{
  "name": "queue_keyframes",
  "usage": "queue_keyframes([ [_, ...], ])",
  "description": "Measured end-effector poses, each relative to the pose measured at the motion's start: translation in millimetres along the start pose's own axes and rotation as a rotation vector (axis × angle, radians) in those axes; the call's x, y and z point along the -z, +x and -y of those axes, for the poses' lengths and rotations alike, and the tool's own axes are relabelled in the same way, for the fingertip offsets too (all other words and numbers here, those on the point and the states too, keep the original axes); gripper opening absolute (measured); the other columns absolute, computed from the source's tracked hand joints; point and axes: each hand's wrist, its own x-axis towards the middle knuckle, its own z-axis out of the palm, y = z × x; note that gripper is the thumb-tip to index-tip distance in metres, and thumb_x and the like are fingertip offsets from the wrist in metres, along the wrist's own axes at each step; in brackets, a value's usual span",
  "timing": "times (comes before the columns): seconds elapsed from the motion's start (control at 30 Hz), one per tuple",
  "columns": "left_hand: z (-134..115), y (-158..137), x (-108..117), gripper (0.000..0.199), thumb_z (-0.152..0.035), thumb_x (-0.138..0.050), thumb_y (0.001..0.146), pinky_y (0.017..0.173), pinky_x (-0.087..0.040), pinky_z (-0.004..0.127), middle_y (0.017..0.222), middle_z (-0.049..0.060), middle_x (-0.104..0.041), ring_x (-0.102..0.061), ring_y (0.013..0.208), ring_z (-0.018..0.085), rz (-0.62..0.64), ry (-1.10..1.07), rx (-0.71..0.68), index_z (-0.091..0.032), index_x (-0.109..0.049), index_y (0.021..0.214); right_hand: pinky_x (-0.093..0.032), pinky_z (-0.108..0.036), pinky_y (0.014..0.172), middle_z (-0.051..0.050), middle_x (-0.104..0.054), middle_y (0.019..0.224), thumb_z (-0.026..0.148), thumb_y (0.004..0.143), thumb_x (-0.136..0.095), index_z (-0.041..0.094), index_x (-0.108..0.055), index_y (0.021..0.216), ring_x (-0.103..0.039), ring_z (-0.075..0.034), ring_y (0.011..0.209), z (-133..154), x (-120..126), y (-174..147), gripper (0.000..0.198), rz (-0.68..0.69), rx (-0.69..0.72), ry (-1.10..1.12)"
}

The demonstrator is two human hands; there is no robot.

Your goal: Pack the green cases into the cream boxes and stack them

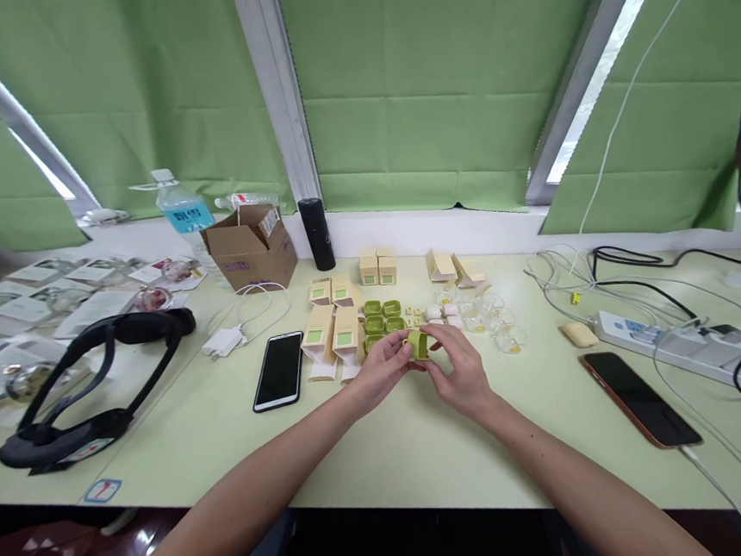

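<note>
A small green plastic cup point(419, 345) is held up between my two hands above the table. My left hand point(383, 367) grips its left side, fingers closed, near a small yellowish part whose kind I cannot make out. On the other side, the fingertips of my right hand point(461, 369) pinch the cup's edge. Just behind my hands stand several similar green cups point(374, 323) in rows. Small yellow pieces point(412, 311), whitish-pink rounded pieces point(452, 310) and clear plastic covers point(491, 309) lie to their right.
Small cream cartons point(344, 336) stand left of the cups, with more cartons point(378, 267) behind. A phone point(278, 371), a charger point(224, 343), a cardboard box point(252, 252) and a black headset point(98, 431) are leftward. Another phone point(640, 397), a power strip point(662, 346) and cables are rightward.
</note>
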Motion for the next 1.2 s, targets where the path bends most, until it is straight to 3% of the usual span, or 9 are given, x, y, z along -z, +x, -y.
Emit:
queue_keyframes([
  [0.23, -3.5, -0.2, 0.9, 0.036, -0.037, -0.084, 0.083, 0.086, -0.054, 0.033, 0.101, 0.011, -0.07, -0.065, 0.092, 0.019, 0.067, -0.137, 0.031, -0.011, -0.075, 0.106, -0.062, -0.044, 0.088, -0.013, -0.07, 0.121, 0.015, 0.095, -0.061, 0.024, -0.059, 0.126, -0.067, -0.027, 0.115, 2.5, -0.1, 1.6, 0.032, -0.047, 0.153, -0.108],
  [0.37, -4.0, -0.4, 1.6, 0.034, -0.036, -0.084, 0.082, 0.086, -0.054, 0.033, 0.106, 0.01, -0.069, -0.065, 0.092, 0.018, 0.072, -0.14, 0.031, -0.012, -0.075, 0.105, -0.062, -0.043, 0.086, -0.014, -0.068, 0.12, 0.013, 0.096, -0.058, 0.024, -0.064, 0.12, -0.067, -0.027, 0.112, 3.1, -0.1, 2.0, 0.027, -0.045, 0.204, -0.187],
  [0.83, -10.9, -4.2, -4.0, 0.04, -0.039, -0.087, 0.079, 0.09, -0.05, 0.033, 0.108, 0.011, -0.07, -0.064, 0.094, 0.019, 0.083, -0.077, 0.019, -0.013, -0.076, 0.108, -0.063, -0.043, 0.077, -0.014, -0.065, 0.119, 0.014, 0.097, -0.054, 0.027, -0.068, 0.121, -0.064, -0.028, 0.11, 5.0, 3.4, 4.5, 0.03, -0.014, 0.203, -0.128],
  [1.2, -9.0, -4.5, -6.9, 0.039, -0.041, -0.085, 0.081, 0.088, -0.051, 0.032, 0.107, 0.012, -0.071, -0.064, 0.093, 0.018, 0.067, -0.069, 0.012, -0.014, -0.076, 0.108, -0.062, -0.041, 0.075, -0.014, -0.066, 0.119, 0.013, 0.096, -0.057, 0.027, -0.069, 0.116, -0.065, -0.025, 0.104, 3.6, 0.1, 1.5, 0.027, -0.073, 0.217, -0.117],
])
